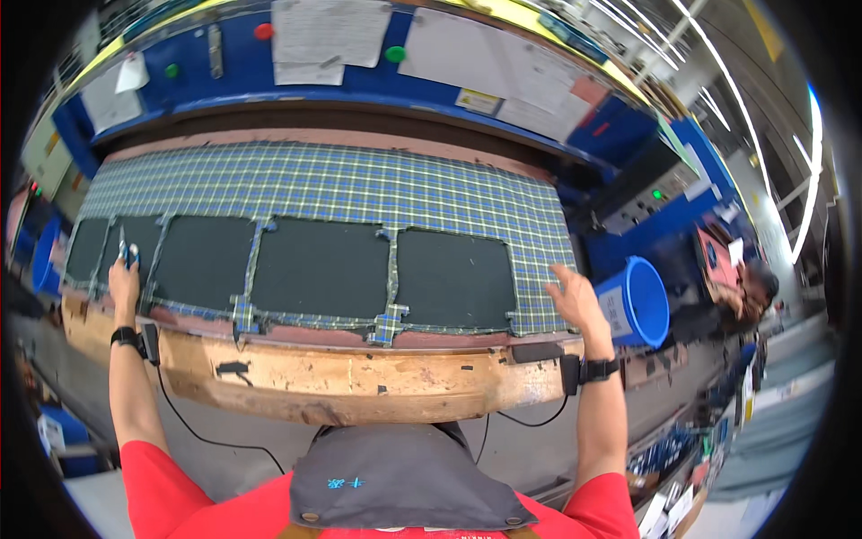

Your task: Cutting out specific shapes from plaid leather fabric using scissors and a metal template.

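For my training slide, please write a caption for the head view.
Left hand holding blue-handled scissors, right hand at the right edge of plaid fabric framing dark rectangles.

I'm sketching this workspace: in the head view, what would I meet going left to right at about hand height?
Blue bin, left hand with scissors, rightmost dark rectangle, right hand, blue bucket, another person.

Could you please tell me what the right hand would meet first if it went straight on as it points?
The right hand would probably meet the checked fabric just ahead, though the hand's height is unclear.
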The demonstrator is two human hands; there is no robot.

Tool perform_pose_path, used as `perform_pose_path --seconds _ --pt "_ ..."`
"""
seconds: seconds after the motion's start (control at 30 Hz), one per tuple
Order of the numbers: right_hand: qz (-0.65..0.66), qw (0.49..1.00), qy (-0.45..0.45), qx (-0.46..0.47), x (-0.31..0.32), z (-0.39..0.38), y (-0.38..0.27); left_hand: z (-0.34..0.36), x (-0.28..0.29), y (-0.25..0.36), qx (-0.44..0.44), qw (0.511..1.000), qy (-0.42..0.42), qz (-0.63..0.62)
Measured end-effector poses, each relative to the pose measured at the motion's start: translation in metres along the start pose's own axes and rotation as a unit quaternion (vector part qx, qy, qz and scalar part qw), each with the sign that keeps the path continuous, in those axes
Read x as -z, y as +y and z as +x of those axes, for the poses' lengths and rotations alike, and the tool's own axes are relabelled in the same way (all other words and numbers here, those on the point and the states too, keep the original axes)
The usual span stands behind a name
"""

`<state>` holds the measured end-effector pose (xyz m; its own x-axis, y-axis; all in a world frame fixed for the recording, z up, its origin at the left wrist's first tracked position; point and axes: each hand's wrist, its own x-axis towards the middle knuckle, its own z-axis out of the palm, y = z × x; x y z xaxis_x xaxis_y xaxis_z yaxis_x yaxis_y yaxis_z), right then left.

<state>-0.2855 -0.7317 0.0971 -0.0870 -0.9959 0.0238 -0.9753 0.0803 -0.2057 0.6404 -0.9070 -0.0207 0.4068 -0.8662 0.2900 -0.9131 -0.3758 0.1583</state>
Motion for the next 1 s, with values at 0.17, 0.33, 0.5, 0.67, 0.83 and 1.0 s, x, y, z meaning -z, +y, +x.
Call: perform_pose_path --seconds 0.17,0.33,0.5,0.67,0.83,1.0 --pt "-0.096 0.990 0.037 0.096 0.067 0.062 -0.058 0.006 -0.024 0.017 -0.001 0.998 0.033 0.050" --pt "-0.098 0.989 0.009 0.114 0.035 0.146 -0.102 -0.007 -0.040 -0.012 -0.023 0.995 0.082 0.043" --pt "-0.068 0.992 -0.046 0.098 -0.043 0.223 -0.116 -0.015 -0.048 -0.018 -0.055 0.993 0.101 0.021" --pt "-0.047 0.993 0.014 0.111 -0.102 0.254 -0.111 -0.019 -0.039 -0.032 -0.040 0.996 0.075 0.013" --pt "-0.047 0.991 0.027 0.119 -0.115 0.261 -0.106 -0.013 -0.035 -0.047 -0.055 0.995 0.073 0.029" --pt "-0.046 0.992 0.031 0.114 -0.116 0.263 -0.103 -0.011 -0.025 -0.032 -0.085 0.994 0.060 0.016"
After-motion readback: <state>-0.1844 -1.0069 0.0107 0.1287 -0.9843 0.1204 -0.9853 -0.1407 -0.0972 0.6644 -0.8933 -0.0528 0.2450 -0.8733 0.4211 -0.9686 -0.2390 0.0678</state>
